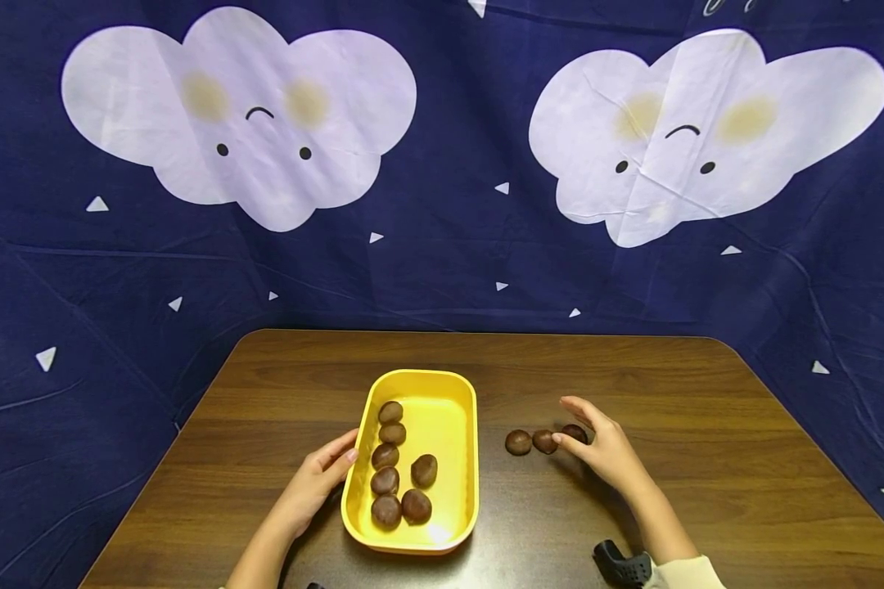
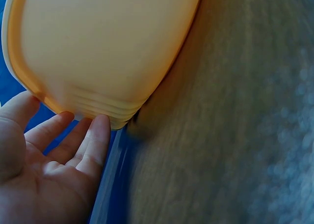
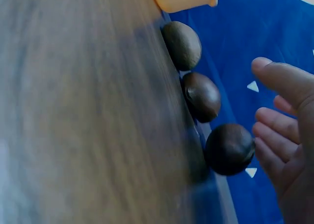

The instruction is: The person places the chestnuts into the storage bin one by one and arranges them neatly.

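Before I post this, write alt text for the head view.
A person's left hand touches a yellow container holding seven brown chestnuts, while the right hand is at a row of three more chestnuts on a wooden table. Behind hangs a dark blue backdrop with two white clouds.

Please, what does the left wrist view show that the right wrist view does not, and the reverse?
Only left wrist: the left hand touching the yellow tray, and ridges on its wall.
Only right wrist: three chestnuts, the right hand beside them, white triangles.
Both: part of the tray, the wooden table, the blue backdrop.
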### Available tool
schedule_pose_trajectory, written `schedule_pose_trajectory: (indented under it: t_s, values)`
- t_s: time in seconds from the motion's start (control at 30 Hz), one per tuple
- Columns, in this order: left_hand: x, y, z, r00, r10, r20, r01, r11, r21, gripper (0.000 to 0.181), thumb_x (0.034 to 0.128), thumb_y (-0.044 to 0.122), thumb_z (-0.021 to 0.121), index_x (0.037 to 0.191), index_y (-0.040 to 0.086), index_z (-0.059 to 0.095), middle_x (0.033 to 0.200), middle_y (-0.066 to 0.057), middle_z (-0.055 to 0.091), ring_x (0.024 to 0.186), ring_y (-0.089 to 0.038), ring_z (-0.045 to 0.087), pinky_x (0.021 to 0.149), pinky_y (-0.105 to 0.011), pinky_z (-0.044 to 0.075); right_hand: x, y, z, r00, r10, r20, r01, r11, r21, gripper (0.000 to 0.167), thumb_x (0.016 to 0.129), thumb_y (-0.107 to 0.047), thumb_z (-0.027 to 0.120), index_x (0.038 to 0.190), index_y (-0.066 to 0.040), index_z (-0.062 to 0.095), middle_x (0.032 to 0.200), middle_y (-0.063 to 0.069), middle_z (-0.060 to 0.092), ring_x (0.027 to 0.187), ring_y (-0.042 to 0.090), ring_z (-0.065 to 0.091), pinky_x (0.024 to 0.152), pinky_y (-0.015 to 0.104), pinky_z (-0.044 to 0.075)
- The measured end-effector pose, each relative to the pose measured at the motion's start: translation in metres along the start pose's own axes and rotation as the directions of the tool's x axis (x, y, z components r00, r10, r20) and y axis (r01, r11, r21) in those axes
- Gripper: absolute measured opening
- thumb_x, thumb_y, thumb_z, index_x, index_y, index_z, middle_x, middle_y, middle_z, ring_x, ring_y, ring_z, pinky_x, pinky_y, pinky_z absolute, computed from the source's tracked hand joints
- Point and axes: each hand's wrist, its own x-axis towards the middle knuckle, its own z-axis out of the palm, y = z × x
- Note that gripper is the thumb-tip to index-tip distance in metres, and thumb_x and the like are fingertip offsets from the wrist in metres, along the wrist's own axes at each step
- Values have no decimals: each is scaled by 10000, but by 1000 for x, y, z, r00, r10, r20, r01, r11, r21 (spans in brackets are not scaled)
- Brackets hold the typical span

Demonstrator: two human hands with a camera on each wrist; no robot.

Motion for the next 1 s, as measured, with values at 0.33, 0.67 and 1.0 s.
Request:
schedule_pose_trajectory:
  t_s: [0.33, 0.67, 1.0]
  values:
    - [0, -1, 0, 1000, 7, -4, -7, 1000, -3, 492, 945, 206, 474, 1351, -41, 346, 1340, -235, 375, 1141, -326, 450, 887, -289, 418, -11, 17, -3, 993, 113, 32, -111, 992, -59, 478, 752, -184, 738, 1159, -23, 545, 1076, 119, 611, 964, 258, 574, 796, 432, 448]
    - [0, -2, 1, 1000, 11, 5, -11, 1000, -15, 486, 947, 188, 470, 1353, -44, 339, 1345, -234, 369, 1140, -319, 450, 888, -286, 415, -15, 23, -1, 987, 152, 55, -148, 987, -60, 364, 764, -114, 719, 1087, -19, 581, 946, 86, 643, 855, 230, 611, 713, 357, 495]
    - [1, -3, 0, 1000, 18, 5, -18, 1000, -12, 484, 947, 188, 469, 1354, -41, 340, 1343, -235, 371, 1137, -319, 453, 890, -302, 417, -13, 19, -1, 985, 167, 39, -165, 985, -40, 359, 748, -67, 722, 1076, -7, 587, 954, 118, 641, 854, 242, 613, 704, 345, 502]
